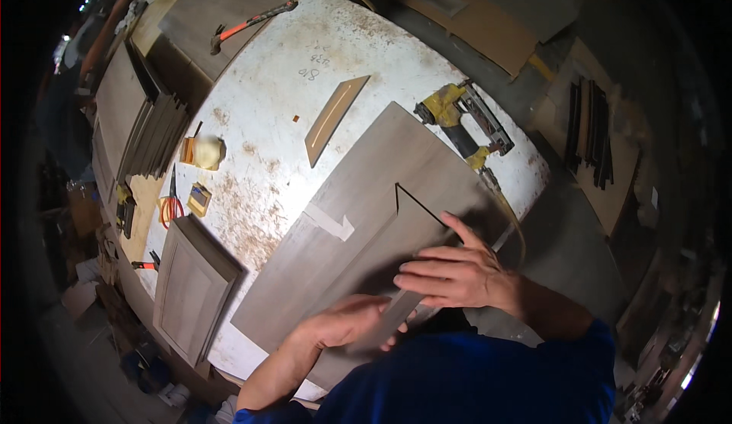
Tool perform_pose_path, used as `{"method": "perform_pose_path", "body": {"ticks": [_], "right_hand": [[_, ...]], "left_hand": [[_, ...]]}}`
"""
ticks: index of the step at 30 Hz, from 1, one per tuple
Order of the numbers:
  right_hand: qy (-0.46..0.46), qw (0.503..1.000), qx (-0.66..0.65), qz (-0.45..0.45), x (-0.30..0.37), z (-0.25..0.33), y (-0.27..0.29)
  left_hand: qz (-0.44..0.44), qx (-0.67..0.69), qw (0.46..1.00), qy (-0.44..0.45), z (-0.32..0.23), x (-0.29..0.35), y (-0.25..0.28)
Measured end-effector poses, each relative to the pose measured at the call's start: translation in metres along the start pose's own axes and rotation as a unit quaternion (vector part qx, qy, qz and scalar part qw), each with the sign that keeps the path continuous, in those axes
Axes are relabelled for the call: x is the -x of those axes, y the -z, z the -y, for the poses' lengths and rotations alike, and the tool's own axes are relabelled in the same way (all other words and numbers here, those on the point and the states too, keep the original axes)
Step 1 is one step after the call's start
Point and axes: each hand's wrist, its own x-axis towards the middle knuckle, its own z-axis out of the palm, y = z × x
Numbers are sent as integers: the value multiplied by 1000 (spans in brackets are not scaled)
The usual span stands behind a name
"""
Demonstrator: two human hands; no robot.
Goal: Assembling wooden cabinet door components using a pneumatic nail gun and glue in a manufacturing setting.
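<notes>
Head view: narrow grey strip [396, 313] is gripped by left hand [343, 322], apparently touched by open, spread-fingered right hand [467, 275], over grey panel [335, 260] on surface [274, 123], whose face could be scratched if the strip is let slip.

Hands [457, 275] on a grey strip [398, 313], probably wooden

Handwritten dark figures in two short rows stand on the white tabletop [252, 111], just beyond the tan strip [338, 121] and a little to its left. On the grey-brown panel [305, 287], nearer the person than that strip, lies a pale, roughly arrow-shaped mark [330, 222].
</notes>
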Motion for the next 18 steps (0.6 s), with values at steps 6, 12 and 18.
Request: {"method": "perform_pose_path", "body": {"ticks": [6,12,18], "right_hand": [[-383,914,-79,-104,56,-15,-58],[-499,865,-29,-48,37,-26,-82],[-429,899,32,-87,41,-40,-92]], "left_hand": [[-438,-695,513,-248,-23,-52,22],[-456,-688,487,-286,-39,-99,58],[-457,-663,511,-301,-39,-104,66]]}}
